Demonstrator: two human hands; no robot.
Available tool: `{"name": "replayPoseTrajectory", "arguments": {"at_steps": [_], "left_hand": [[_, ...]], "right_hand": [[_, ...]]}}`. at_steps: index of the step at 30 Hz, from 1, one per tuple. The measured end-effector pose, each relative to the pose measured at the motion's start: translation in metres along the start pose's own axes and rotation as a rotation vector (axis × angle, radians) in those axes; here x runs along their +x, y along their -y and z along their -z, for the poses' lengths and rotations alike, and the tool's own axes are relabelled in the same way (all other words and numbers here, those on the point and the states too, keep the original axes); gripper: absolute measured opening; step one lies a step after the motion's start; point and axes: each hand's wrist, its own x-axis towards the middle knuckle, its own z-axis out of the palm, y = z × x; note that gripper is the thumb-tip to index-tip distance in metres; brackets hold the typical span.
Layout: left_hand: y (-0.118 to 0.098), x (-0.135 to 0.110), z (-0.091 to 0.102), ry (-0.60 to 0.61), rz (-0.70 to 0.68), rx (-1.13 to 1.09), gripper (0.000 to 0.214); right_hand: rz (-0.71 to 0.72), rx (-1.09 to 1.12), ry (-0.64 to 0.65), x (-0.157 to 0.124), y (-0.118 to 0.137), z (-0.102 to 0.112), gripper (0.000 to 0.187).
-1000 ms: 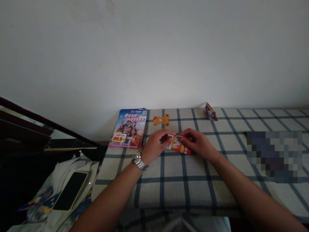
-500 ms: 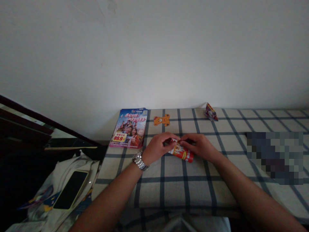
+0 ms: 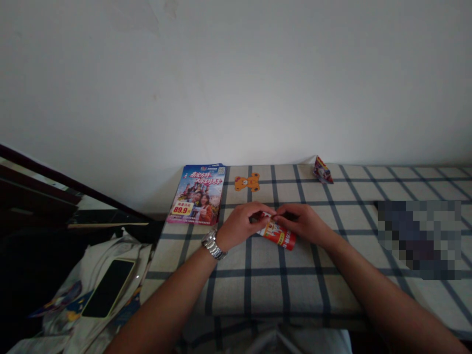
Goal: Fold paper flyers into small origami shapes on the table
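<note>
A red, yellow and white printed paper flyer (image 3: 280,237) lies curled on the checked cloth, its near right end rounded like a roll. My left hand (image 3: 246,223), with a metal watch on the wrist, pinches its upper edge from the left. From the right, my right hand (image 3: 300,221) pinches the same edge, and the fingertips of both hands meet there. The fingers cover the top of the flyer, so how it is folded there is hidden.
A stack of printed flyers (image 3: 199,196) lies at the table's back left, beside a flat orange bear figure (image 3: 247,182). Near the wall stands a folded paper pyramid (image 3: 323,170). A blurred-out dark item (image 3: 416,241) lies right. A phone (image 3: 109,288) rests on fabric, lower left.
The flyer's rounded near end has shifted very slightly toward me. Both hands keep their pinch in nearly the same place.
</note>
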Motion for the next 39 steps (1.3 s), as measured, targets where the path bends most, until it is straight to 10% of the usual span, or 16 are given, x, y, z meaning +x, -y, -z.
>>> {"name": "replayPoseTrajectory", "arguments": {"at_steps": [17,39], "left_hand": [[0.011,0.002,-0.002,-0.145,0.11,-0.175,0.023],[0.004,0.002,0.002,-0.101,0.097,-0.088,0.012]], "right_hand": [[-0.041,-0.019,-0.194,0.002,0.0,0.002,0.028],[-0.056,0.152,-0.006,-0.003,0.005,0.002,0.028]]}}
